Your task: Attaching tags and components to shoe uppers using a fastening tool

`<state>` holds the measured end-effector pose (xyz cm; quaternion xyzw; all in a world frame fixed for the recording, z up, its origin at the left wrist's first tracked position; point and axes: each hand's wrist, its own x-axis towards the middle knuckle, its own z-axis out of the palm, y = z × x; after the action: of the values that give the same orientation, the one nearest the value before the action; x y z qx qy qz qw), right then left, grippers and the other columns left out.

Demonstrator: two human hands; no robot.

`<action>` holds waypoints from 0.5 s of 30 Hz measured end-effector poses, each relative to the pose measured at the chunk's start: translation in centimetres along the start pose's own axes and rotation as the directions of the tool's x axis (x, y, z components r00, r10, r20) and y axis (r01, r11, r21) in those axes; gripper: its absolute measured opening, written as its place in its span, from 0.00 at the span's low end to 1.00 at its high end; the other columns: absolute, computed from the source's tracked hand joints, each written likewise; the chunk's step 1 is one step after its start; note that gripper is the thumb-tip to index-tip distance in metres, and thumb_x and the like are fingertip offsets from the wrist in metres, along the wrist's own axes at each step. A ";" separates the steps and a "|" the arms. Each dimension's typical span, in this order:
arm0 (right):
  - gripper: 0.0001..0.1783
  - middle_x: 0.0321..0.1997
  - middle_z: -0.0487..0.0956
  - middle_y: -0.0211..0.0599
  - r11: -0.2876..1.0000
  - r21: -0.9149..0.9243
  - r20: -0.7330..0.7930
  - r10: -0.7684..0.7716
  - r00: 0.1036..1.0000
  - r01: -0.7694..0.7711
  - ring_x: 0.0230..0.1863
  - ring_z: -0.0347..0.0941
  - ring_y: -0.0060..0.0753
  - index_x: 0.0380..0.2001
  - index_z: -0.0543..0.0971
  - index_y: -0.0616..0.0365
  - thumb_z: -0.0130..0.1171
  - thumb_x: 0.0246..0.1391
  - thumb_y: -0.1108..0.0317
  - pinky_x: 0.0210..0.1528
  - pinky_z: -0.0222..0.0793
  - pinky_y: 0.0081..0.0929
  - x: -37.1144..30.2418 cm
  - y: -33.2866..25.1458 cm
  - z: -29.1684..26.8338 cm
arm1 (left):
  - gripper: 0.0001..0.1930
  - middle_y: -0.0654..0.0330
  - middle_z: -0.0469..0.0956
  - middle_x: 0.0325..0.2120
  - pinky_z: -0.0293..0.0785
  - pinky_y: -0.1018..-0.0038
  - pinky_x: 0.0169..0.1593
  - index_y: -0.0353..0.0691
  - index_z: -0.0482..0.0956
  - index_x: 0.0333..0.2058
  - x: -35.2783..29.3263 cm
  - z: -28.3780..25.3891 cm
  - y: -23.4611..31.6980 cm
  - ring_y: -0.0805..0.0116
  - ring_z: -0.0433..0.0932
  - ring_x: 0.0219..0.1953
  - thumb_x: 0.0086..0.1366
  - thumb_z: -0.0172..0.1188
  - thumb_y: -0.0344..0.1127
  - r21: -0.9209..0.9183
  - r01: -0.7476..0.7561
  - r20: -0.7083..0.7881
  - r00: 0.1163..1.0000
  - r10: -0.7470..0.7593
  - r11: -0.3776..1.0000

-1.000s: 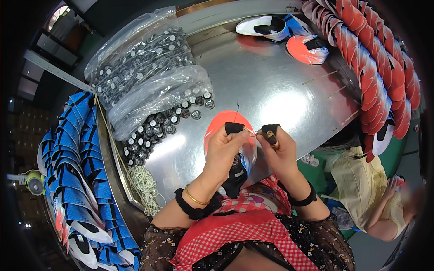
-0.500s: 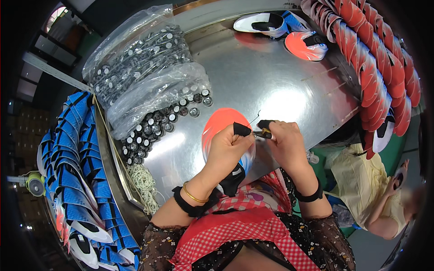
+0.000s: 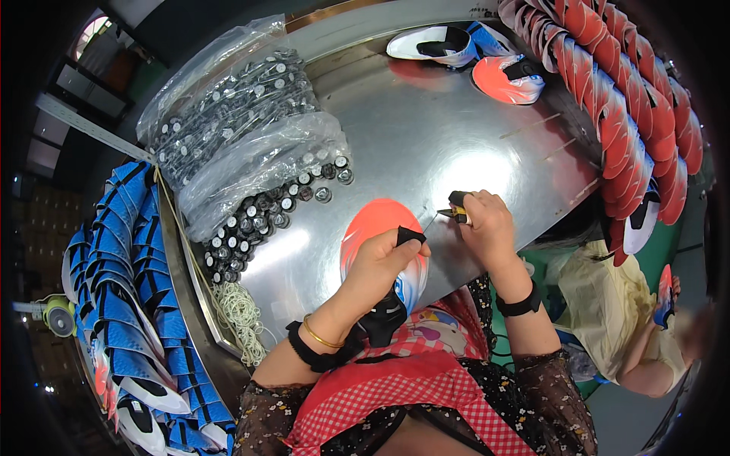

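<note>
My left hand [image 3: 374,267], with black covers on its fingertips, is closed in a pinch over an orange, white and blue rounded piece [image 3: 376,216]. A thin thread or wire [image 3: 431,225] runs from the pinch toward the tip of small pointed snips [image 3: 458,215] with yellow and black handles. My right hand [image 3: 490,232] is wrapped round those snips, to the right of the piece. The black strap part [image 3: 385,315] of the piece lies near my apron. Whether the thread is fixed to the piece is hidden by my left fingers.
Several black round parts [image 3: 255,220] spill from a clear plastic bag [image 3: 228,114] on the metal table [image 3: 395,137]. Pale cord [image 3: 242,319] lies at its left edge. Blue pieces [image 3: 125,285] hang left, red ones [image 3: 620,137] right. Another person [image 3: 604,304] sits at right.
My hands have moved apart; the snips now show more plainly, farther right. The orange piece sits slightly lower. The other person's hand now holds up an orange and blue piece.
</note>
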<state>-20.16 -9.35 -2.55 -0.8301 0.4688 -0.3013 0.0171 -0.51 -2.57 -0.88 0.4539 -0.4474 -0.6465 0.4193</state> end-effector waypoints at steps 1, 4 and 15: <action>0.12 0.23 0.73 0.35 1.000 -0.004 -0.004 0.026 1.000 -0.026 0.28 0.70 0.40 0.25 0.73 0.56 0.61 0.32 0.77 0.32 0.65 0.35 -0.1 -0.2 0.0 | 0.10 0.68 0.74 0.26 0.64 0.84 0.33 0.35 0.76 0.36 -0.1 0.0 0.3 0.83 0.68 0.27 0.67 0.48 0.34 -0.001 0.001 -0.019 1.000 -0.001 1.000; 0.12 0.23 0.72 0.36 0.994 0.049 -0.095 0.097 0.991 -0.093 0.28 0.69 0.41 0.25 0.73 0.57 0.61 0.31 0.78 0.30 0.65 0.36 0.0 -0.3 -0.2 | 0.12 0.66 0.73 0.25 0.66 0.84 0.34 0.35 0.75 0.37 0.1 -0.8 1.8 0.81 0.70 0.27 0.69 0.45 0.35 0.040 0.109 0.110 0.987 -0.113 0.993; 0.17 0.22 0.73 0.37 0.979 0.205 -0.091 0.034 0.995 -0.014 0.25 0.70 0.40 0.30 0.79 0.57 0.62 0.30 0.80 0.27 0.66 0.32 2.6 -3.4 -1.5 | 0.19 0.66 0.71 0.20 0.65 0.81 0.33 0.35 0.75 0.39 0.9 0.7 4.4 0.78 0.70 0.25 0.71 0.41 0.45 -0.038 -0.007 0.132 0.991 0.012 0.999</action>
<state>-17.34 -9.10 1.01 -0.8032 0.4457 -0.3862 0.0837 -0.75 -4.35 3.30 0.3999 -0.4644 -0.6814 0.4002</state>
